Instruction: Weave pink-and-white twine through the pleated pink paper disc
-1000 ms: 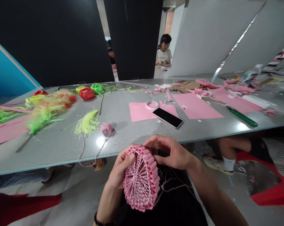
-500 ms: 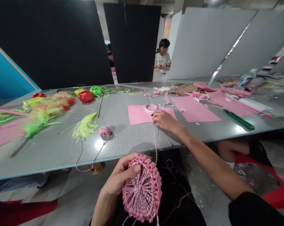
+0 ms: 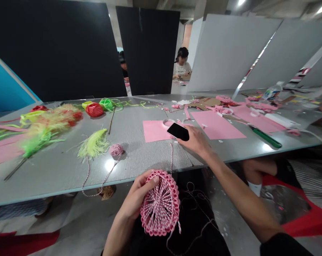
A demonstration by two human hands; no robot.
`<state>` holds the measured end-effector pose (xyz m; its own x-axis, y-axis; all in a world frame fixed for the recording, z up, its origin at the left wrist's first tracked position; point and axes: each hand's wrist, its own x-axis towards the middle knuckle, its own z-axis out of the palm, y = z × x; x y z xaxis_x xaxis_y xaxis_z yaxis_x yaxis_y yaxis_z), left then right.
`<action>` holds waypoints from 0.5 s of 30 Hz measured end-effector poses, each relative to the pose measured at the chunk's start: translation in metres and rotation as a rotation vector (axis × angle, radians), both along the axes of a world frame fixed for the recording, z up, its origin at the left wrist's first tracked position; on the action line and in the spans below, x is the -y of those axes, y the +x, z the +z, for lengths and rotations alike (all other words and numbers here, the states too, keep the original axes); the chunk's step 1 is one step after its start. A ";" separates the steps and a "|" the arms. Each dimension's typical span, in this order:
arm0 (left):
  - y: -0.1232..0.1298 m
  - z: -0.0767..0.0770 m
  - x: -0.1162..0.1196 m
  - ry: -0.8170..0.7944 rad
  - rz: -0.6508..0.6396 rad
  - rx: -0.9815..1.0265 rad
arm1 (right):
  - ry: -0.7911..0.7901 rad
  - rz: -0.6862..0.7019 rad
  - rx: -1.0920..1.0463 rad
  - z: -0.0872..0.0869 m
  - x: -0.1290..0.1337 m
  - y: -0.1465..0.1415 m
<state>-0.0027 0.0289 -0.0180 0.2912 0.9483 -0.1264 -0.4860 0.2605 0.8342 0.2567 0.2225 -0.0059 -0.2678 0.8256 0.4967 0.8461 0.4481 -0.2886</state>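
My left hand [image 3: 140, 195] grips the upper left edge of an oval pink piece [image 3: 161, 204] with scalloped edges and pink-and-white cord strung across it, above my lap. My right hand [image 3: 195, 140] holds a black-faced phone [image 3: 179, 132], tilted over a pink sheet [image 3: 154, 131] on the table. Just behind the phone lies a white tape roll [image 3: 168, 123]. One end of cord [image 3: 172, 156] rests over the table edge, above the oval piece. Loose cord [image 3: 200, 199] trails across my lap.
To the left are a cord ball [image 3: 116, 150], a yellow-green tassel [image 3: 94, 144], a red yarn bundle [image 3: 94, 109] and fluffy fibres. A green-handled tool [image 3: 266, 137] and pink sheets lie right. Upright boards line the back; a person [image 3: 182, 65] sits beyond.
The phone has come up into view in my right hand, its dark face now visible. The cord by that hand has slackened, and the oval piece has turned to face the camera more.
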 end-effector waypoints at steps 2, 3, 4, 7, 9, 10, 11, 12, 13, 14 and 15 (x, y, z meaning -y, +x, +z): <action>0.000 0.001 -0.001 0.011 0.026 -0.002 | 0.005 0.041 -0.025 0.000 0.013 -0.011; 0.000 0.001 -0.001 0.021 0.042 -0.003 | -0.004 0.067 -0.030 -0.001 0.019 -0.016; 0.000 0.001 -0.001 0.031 0.058 -0.003 | -0.018 0.094 -0.030 -0.004 0.025 -0.022; -0.005 0.000 0.000 0.048 0.119 0.004 | -0.059 0.144 -0.026 -0.014 0.032 -0.033; -0.011 -0.001 0.001 0.055 0.183 0.003 | -0.069 0.135 -0.036 -0.020 0.028 -0.033; -0.015 -0.002 0.002 0.059 0.223 0.006 | -0.071 0.120 -0.044 -0.022 0.023 -0.031; -0.019 -0.003 0.002 0.061 0.264 0.012 | -0.072 0.102 -0.054 -0.022 0.017 -0.027; -0.024 -0.004 0.003 0.062 0.305 0.026 | -0.075 0.086 -0.063 -0.022 0.011 -0.023; -0.028 -0.004 0.003 0.062 0.344 0.044 | -0.080 0.075 -0.071 -0.021 0.004 -0.018; -0.032 -0.005 0.003 0.062 0.382 0.065 | -0.085 0.068 -0.077 -0.019 -0.002 -0.014; -0.035 -0.005 0.003 0.062 0.414 0.081 | -0.090 0.067 -0.083 -0.017 -0.007 -0.011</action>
<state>-0.0378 0.0261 -0.0225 -0.1090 0.9924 -0.0578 -0.6040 -0.0200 0.7968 0.2462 0.2290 -0.0233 -0.2844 0.8495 0.4443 0.7868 0.4716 -0.3982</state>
